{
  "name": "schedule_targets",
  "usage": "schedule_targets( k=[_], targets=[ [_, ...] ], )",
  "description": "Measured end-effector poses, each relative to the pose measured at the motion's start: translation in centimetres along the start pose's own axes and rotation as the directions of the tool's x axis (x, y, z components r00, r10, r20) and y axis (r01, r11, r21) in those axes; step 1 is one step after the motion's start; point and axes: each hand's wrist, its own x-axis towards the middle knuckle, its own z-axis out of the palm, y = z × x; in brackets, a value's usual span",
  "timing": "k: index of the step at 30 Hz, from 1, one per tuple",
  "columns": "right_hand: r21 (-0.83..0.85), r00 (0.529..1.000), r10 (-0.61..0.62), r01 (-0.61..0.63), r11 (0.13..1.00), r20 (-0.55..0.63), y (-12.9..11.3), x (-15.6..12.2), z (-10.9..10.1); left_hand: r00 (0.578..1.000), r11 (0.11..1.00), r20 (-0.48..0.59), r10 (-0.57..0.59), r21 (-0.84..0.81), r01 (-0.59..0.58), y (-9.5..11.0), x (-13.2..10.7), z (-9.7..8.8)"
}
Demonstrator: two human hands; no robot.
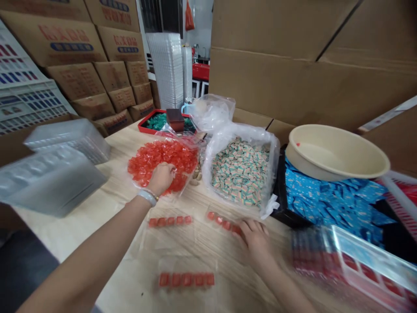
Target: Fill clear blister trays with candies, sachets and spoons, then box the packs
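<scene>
My left hand (161, 177) reaches into a clear bag of red wrapped candies (164, 161), its fingers curled down among them. My right hand (256, 237) rests on the wooden table (97, 217), fingers bent onto the end of a clear tray holding a row of red candies (223, 222). Two more clear trays with rows of red candies lie on the table, one (170, 221) between my hands and one (186, 279) nearer to me.
A bag of striped candies (241, 171) sits right of the red ones, then blue packets (329, 198) under a beige basin (335, 152). A red tray of green candies (158, 122) lies behind. Stacked clear trays (55, 167) at left, filled trays (352, 265) at right, cartons behind.
</scene>
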Motion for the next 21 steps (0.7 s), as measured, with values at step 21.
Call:
schedule_targets(
  k=[21],
  targets=[
    [0.555, 0.998, -0.014, 0.048, 0.831, -0.065, -4.3, -9.6, -1.8, 0.666, -0.279, 0.733, 0.142, -0.616, 0.737, 12.2, -22.0, 5.2]
  ],
)
